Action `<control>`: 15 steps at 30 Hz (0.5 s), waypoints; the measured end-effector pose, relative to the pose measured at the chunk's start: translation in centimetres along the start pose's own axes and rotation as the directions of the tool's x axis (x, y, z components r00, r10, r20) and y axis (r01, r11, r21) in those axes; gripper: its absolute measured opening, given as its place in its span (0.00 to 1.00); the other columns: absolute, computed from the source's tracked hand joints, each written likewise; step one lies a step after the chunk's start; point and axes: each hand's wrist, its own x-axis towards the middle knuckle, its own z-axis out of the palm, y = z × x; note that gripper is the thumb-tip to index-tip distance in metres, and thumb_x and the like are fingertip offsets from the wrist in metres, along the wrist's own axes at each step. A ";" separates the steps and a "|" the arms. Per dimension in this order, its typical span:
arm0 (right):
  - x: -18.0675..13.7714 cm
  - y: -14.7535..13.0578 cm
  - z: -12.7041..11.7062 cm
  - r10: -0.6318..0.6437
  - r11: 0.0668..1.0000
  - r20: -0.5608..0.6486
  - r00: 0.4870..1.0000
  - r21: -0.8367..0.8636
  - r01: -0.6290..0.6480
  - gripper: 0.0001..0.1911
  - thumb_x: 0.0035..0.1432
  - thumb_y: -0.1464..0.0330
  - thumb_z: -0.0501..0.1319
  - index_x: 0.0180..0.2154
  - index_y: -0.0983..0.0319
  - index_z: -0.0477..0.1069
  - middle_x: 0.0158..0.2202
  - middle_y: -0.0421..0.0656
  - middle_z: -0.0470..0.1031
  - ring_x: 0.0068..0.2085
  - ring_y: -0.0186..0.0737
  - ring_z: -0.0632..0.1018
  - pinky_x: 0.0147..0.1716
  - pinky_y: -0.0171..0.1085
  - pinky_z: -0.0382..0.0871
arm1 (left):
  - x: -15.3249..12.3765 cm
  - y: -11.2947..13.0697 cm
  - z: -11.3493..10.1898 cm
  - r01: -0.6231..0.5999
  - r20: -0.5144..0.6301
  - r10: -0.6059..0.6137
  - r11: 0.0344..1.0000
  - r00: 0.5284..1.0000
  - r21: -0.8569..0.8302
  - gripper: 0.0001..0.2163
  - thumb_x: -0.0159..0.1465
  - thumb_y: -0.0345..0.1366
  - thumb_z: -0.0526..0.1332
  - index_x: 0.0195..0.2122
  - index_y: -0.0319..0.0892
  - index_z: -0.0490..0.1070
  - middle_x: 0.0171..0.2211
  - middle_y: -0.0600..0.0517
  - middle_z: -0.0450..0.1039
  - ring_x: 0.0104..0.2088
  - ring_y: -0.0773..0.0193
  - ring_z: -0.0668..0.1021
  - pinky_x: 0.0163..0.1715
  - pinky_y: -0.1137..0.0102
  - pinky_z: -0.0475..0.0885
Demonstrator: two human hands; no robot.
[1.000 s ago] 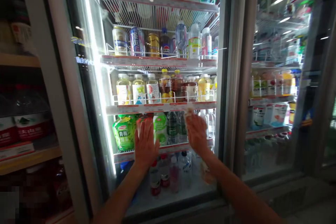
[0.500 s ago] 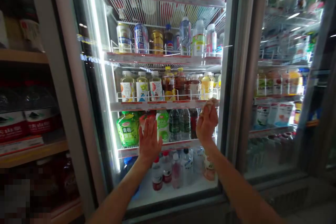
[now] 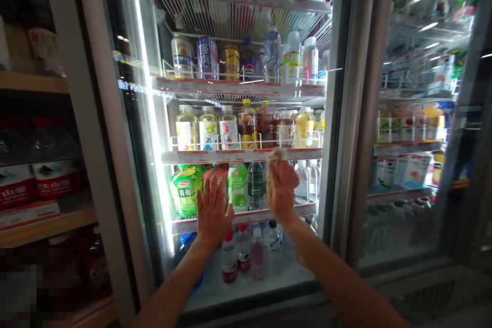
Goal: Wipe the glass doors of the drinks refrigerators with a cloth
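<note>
In front of me is the glass door (image 3: 246, 287) of a lit drinks fridge. My left hand (image 3: 212, 214) lies flat against the glass with its fingers stretched out, over the shelf with a green pouch (image 3: 185, 192). Slightly higher and to the right, my right hand (image 3: 283, 187) is closed on a pale, crumpled cloth (image 3: 277, 155) at the glass. Only a small part of the cloth shows above the fingers, and motion blurs it. Behind my hands stand a coconut drink bottle (image 3: 238, 184) and a green-labelled water bottle (image 3: 255, 184).
Several shelves of bottles and cans fill the fridge, including a blue can (image 3: 207, 57). A metal door frame (image 3: 359, 113) runs up the right side, beside a second fridge. On the left, wooden shelves (image 3: 42, 228) hold large red-labelled bottles (image 3: 56, 179).
My right hand has moved left across the glass with the cloth, from near the door's right edge toward the middle. My left hand has shifted slightly left and stays flat.
</note>
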 end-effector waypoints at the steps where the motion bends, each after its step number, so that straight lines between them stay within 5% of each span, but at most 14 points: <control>1: -0.6 -0.8 0.0 -0.132 0.991 0.102 0.986 0.035 0.129 0.29 0.60 0.74 0.48 0.63 0.59 0.50 0.62 0.47 0.57 0.64 0.47 0.56 0.59 0.51 0.55 | 0.0 0.0 0.0 -0.002 0.003 0.002 1.000 1.000 0.001 0.35 0.60 0.34 0.55 0.65 0.39 0.37 0.64 0.40 0.48 0.65 0.54 0.47 0.62 0.54 0.45; 3: -1.4 -1.2 -0.1 -0.281 0.959 0.202 0.938 0.087 0.268 0.29 0.60 0.74 0.49 0.62 0.57 0.52 0.61 0.44 0.59 0.64 0.44 0.56 0.60 0.49 0.53 | 0.1 -0.1 -0.2 -0.023 0.010 0.023 1.000 1.000 0.005 0.35 0.60 0.35 0.55 0.65 0.39 0.37 0.64 0.41 0.49 0.65 0.55 0.48 0.62 0.55 0.46; 4: -1.4 -0.8 -0.2 -0.258 0.966 0.175 0.950 0.074 0.249 0.28 0.60 0.74 0.49 0.62 0.57 0.52 0.62 0.44 0.59 0.63 0.44 0.56 0.60 0.49 0.53 | 0.1 -0.2 -0.2 -0.034 0.013 0.034 0.999 0.999 0.007 0.35 0.60 0.34 0.55 0.65 0.39 0.37 0.63 0.41 0.49 0.65 0.56 0.48 0.63 0.56 0.46; 6: -0.7 0.6 -0.2 -0.053 0.999 0.009 0.999 0.001 0.053 0.28 0.61 0.73 0.49 0.62 0.59 0.52 0.63 0.48 0.55 0.63 0.48 0.56 0.58 0.53 0.54 | 0.0 -0.4 -0.3 -0.047 0.012 0.046 0.999 0.999 0.013 0.35 0.60 0.34 0.55 0.65 0.38 0.38 0.63 0.41 0.50 0.65 0.56 0.47 0.63 0.57 0.46; 9: 0.5 1.0 0.4 0.174 0.983 -0.173 0.969 -0.025 -0.181 0.28 0.61 0.72 0.48 0.63 0.61 0.49 0.65 0.52 0.49 0.64 0.52 0.55 0.57 0.56 0.54 | -0.1 -0.3 -0.3 -0.044 0.001 0.044 0.999 0.999 0.009 0.35 0.59 0.32 0.54 0.65 0.38 0.38 0.63 0.41 0.50 0.65 0.56 0.46 0.63 0.56 0.44; 13: -0.4 -3.2 1.1 0.014 0.989 0.052 0.999 0.144 -0.022 0.31 0.61 0.74 0.47 0.64 0.57 0.45 0.65 0.46 0.49 0.65 0.48 0.50 0.60 0.53 0.51 | 0.3 0.5 -0.6 -0.027 -0.038 0.024 0.997 0.999 -0.070 0.33 0.60 0.30 0.53 0.65 0.39 0.38 0.64 0.41 0.48 0.65 0.55 0.48 0.62 0.53 0.47; 15: -1.2 -5.0 0.8 0.033 0.956 0.129 0.991 0.284 -0.069 0.31 0.62 0.73 0.45 0.65 0.56 0.41 0.65 0.45 0.51 0.65 0.45 0.51 0.60 0.51 0.53 | 1.0 1.5 -0.7 -0.073 -0.052 0.065 0.983 0.997 -0.170 0.31 0.62 0.29 0.50 0.65 0.41 0.39 0.64 0.42 0.49 0.65 0.57 0.51 0.61 0.55 0.53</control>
